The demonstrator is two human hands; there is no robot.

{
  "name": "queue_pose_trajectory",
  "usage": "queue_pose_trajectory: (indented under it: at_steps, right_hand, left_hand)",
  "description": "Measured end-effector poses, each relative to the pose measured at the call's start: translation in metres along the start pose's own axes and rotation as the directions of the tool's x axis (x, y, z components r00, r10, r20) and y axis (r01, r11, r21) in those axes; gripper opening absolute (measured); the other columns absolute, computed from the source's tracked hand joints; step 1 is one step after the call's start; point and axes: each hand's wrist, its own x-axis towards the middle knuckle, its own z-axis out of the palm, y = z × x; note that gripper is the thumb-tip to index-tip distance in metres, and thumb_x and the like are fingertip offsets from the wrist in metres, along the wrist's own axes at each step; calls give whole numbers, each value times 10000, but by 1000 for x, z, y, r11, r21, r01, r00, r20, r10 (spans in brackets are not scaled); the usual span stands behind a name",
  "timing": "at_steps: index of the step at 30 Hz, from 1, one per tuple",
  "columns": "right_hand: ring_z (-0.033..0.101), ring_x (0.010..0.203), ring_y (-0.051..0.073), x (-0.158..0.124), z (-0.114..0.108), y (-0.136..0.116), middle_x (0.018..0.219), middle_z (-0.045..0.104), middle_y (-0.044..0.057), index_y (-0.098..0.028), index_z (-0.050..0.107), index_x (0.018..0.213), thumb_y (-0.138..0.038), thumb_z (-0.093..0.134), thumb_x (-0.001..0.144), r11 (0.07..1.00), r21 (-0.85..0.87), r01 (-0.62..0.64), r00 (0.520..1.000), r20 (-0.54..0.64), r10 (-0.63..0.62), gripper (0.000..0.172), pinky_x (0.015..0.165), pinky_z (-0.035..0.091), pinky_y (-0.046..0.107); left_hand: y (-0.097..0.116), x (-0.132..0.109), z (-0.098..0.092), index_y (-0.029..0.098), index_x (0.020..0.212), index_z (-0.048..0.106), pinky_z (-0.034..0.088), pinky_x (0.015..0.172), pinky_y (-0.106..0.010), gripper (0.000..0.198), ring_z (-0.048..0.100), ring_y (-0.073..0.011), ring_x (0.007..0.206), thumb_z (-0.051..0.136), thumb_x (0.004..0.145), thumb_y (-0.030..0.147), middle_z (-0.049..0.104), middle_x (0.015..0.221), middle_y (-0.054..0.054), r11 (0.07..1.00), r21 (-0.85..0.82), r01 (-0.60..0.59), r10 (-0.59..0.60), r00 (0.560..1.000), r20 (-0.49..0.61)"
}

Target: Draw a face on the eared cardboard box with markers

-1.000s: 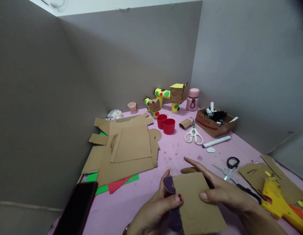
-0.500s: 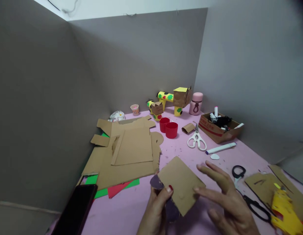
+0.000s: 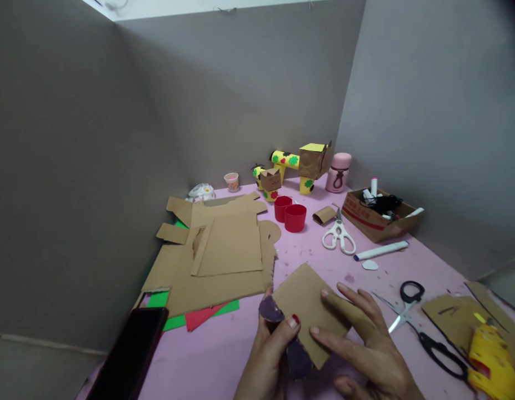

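My left hand [image 3: 270, 355] grips a square cardboard piece [image 3: 309, 305] at its left edge, the thumb on top. Dark purple rounded parts [image 3: 299, 358] show along that edge beneath the cardboard. My right hand [image 3: 365, 339] has its fingers spread, with two fingertips resting on the cardboard's upper face. Its thumb is apart from the piece, low in the view. Black-handled scissors [image 3: 405, 311] lie open on the table to the right of this hand. A yellow glue gun [image 3: 494, 355] lies beyond them at the lower right.
Stacked cardboard sheets [image 3: 230, 250] cover the left side, with a phone [image 3: 130, 353] in front. Red rings [image 3: 295, 218], white scissors [image 3: 339, 236] and a marker [image 3: 381, 250] lie farther back. Yellow spotted cardboard animals [image 3: 313, 164], a pink bottle [image 3: 339, 172] and a box of markers [image 3: 374, 225] stand behind.
My right hand has moved left, from hovering at the cardboard's right corner to resting fingertips on its face. The view has tipped slightly downward.
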Motion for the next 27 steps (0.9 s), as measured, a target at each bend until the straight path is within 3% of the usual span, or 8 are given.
queue_pose_trajectory:
  at_steps: [4,11,14,17,20,23,27]
  right_hand:
    - [412,1321,375,0,1,2,1406,539,23,-430,601,1247,-496,669,777,998,6,67,998,13,-67,479,1115,187,581]
    - [415,1323,347,4,6,-6,1381,558,33,-403,649,1195,-543,503,881,999,-5,54,992,-118,-54,373,1110,194,580]
    - [410,1324,343,4,3,-5,1428,498,34,-366,638,1219,-495,471,914,997,-4,72,986,-149,-72,371,1109,220,567]
    - [379,1344,332,2,-3,0,1481,414,29,-349,590,1272,-364,507,918,997,70,-9,995,-100,16,364,1092,305,519]
    - [322,1377,314,2,-4,4,1512,347,17,-379,518,1316,-298,522,912,949,229,-217,972,-40,232,411,1097,303,525]
    - [242,1413,313,6,-2,3,1535,307,22,-400,421,1370,-355,602,865,754,470,-459,875,93,475,538,1119,210,570]
    - [316,1384,305,16,-1,-4,1505,386,74,-341,440,1354,-449,674,771,264,746,-611,683,328,653,637,1093,282,505]
  left_hand:
    - [1,-1,1,312,1492,67,367,1031,-400,1037,490,-306,1277,763,730,206,561,1371,-102,1000,3,-1,1,1000,9]
    - [-2,2,-2,283,1497,80,381,1022,-382,1017,491,-302,1276,752,736,217,558,1375,-108,1000,14,-24,24,1000,-4]
    - [-1,2,-2,274,1499,30,370,1032,-405,1037,487,-312,1277,742,747,227,555,1375,-117,999,36,-13,13,1000,7]
    - [0,1,-1,246,1500,-5,361,1047,-417,1045,464,-317,1295,731,758,239,541,1384,-134,997,73,-27,26,999,18]
    - [1,0,-1,227,1500,11,347,1064,-415,1039,442,-314,1313,735,755,252,520,1404,-136,992,121,-46,41,998,45]
    - [3,-2,-1,218,1496,38,316,1090,-392,1043,405,-295,1342,750,735,256,463,1453,-129,988,154,-23,16,999,46]
    - [8,-6,-2,233,1492,62,279,1110,-364,1067,372,-276,1366,773,696,251,450,1465,-105,978,199,65,-79,995,61]
